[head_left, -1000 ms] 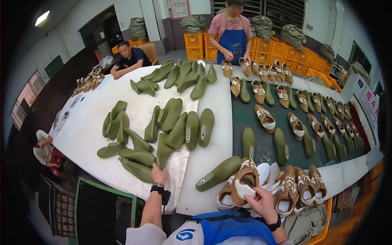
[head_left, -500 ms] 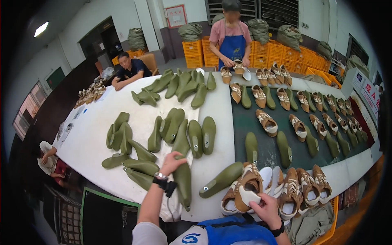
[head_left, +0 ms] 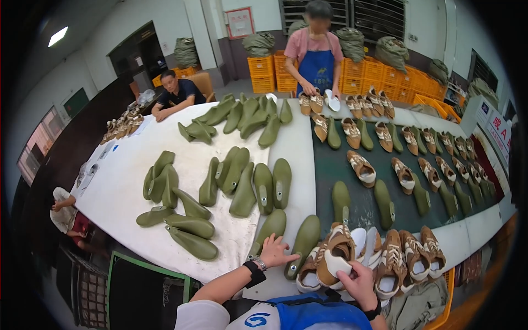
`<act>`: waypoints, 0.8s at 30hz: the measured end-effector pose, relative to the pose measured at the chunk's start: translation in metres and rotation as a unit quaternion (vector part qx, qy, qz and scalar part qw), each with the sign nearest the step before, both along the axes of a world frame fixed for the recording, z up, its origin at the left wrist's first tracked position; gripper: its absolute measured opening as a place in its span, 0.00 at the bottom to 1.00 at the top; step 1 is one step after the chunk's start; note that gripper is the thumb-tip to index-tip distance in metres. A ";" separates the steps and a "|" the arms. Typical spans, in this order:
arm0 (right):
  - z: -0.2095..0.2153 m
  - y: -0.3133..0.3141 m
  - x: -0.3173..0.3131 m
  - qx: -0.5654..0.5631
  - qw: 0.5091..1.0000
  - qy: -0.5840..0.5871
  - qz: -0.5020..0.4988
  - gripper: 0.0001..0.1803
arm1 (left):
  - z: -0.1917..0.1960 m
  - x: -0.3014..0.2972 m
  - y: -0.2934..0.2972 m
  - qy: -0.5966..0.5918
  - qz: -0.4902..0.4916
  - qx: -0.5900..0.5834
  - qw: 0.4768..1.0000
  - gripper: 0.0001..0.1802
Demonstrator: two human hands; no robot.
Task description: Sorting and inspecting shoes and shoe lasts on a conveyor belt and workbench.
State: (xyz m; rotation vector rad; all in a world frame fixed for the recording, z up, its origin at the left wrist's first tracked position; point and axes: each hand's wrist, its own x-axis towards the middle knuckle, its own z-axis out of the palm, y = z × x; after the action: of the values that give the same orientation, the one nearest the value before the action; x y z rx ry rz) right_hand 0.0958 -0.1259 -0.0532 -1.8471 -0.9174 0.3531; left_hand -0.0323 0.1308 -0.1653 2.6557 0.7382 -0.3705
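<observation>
My left hand (head_left: 278, 252), fingers spread, is over the near table edge, between a green shoe last (head_left: 270, 226) lying partly behind it and a second green last (head_left: 304, 241). Its fingertips reach the second last's heel end; whether they touch it I cannot tell. My right hand (head_left: 356, 281) pinches the rim of a brown and white sneaker (head_left: 336, 254), held tilted at the front of the table. White insoles (head_left: 358, 240) show beside that sneaker. Several more brown sneakers (head_left: 391, 261) stand close to the right of my right hand.
Many green lasts (head_left: 242, 190) lie on the white table (head_left: 126, 181). A dark green mat (head_left: 357, 212) bears rows of sneakers and lasts. Across the table a person in a blue apron (head_left: 319, 66) handles shoes; another sits far left. Orange crates (head_left: 260, 74) line the back.
My left hand has let go of a green last, now lying beside the other near one, and has moved right. The right hand keeps the sneaker. The far person's sneaker has been lowered.
</observation>
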 end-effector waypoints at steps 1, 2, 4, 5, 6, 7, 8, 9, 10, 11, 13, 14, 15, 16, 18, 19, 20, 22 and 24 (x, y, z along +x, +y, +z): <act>0.003 0.003 -0.001 0.001 1.000 0.006 0.010 0.17 | -0.006 -0.005 -0.008 -0.091 0.018 0.034 0.995 0.39; 0.001 0.004 -0.001 -0.005 1.000 0.010 0.005 0.17 | -0.011 -0.003 -0.013 -0.086 0.013 0.028 0.996 0.39; -0.005 0.009 0.001 0.009 1.000 0.015 0.023 0.17 | -0.007 0.011 -0.022 -0.211 0.038 -0.050 0.975 0.36; -0.009 0.010 0.003 0.012 0.999 0.008 0.030 0.18 | -0.008 0.020 -0.030 -0.258 0.013 0.015 0.966 0.32; -0.008 0.010 0.003 0.007 1.000 0.010 0.025 0.18 | -0.010 0.026 -0.034 -0.257 0.009 0.010 0.966 0.32; -0.004 0.013 0.003 0.008 0.999 0.006 0.037 0.18 | -0.015 0.031 -0.035 -0.239 0.024 0.014 0.971 0.29; 0.000 0.016 0.002 0.008 0.999 0.002 0.050 0.19 | -0.020 0.035 -0.036 -0.222 0.038 0.019 0.974 0.27; 0.004 0.015 0.003 0.008 0.998 -0.016 0.054 0.18 | -0.024 0.037 -0.038 -0.271 0.090 -0.056 0.957 0.24; 0.007 0.013 0.007 0.004 0.999 -0.016 0.044 0.18 | -0.028 0.034 -0.040 -0.308 0.107 -0.082 0.942 0.22; 0.009 0.014 0.011 -0.014 0.997 -0.034 0.062 0.18 | -0.033 0.027 -0.041 -0.327 0.115 -0.066 0.936 0.22; 0.018 0.016 0.021 -0.053 0.992 -0.057 0.096 0.19 | -0.046 0.002 -0.044 -0.351 0.123 -0.024 0.928 0.22; 0.024 0.014 0.027 -0.053 0.993 -0.058 0.090 0.19 | -0.047 -0.011 -0.045 -0.359 0.120 0.001 0.926 0.22; 0.029 0.008 0.035 -0.064 0.989 -0.074 0.113 0.20 | -0.039 -0.020 -0.047 -0.331 0.095 0.029 0.938 0.21; 0.032 0.005 0.044 -0.073 0.984 -0.088 0.137 0.21 | -0.027 -0.030 -0.056 -0.292 0.087 0.090 0.948 0.21; 0.044 0.005 0.064 -0.123 0.960 -0.157 0.197 0.23 | -0.014 -0.055 -0.058 -0.239 0.053 0.149 0.958 0.24; 0.049 0.006 0.076 -0.137 0.953 -0.174 0.206 0.23 | -0.003 -0.060 -0.057 -0.241 0.043 0.145 0.959 0.24; 0.052 0.011 0.089 -0.152 0.946 -0.190 0.216 0.23 | 0.009 -0.063 -0.055 -0.225 0.075 0.141 0.961 0.28; 0.067 0.028 0.114 -0.190 0.934 -0.210 0.216 0.24 | 0.010 -0.066 -0.042 -0.210 0.103 0.137 0.963 0.32; 0.085 0.055 0.139 -0.241 0.912 -0.245 0.223 0.24 | -0.004 -0.069 -0.025 -0.222 0.200 0.123 0.946 0.39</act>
State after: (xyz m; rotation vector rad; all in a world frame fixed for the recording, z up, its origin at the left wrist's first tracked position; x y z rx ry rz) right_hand 0.2351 -0.0704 0.0315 -2.2126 -1.7371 0.4298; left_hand -0.1014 0.1055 -0.1689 2.5675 1.1907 0.4428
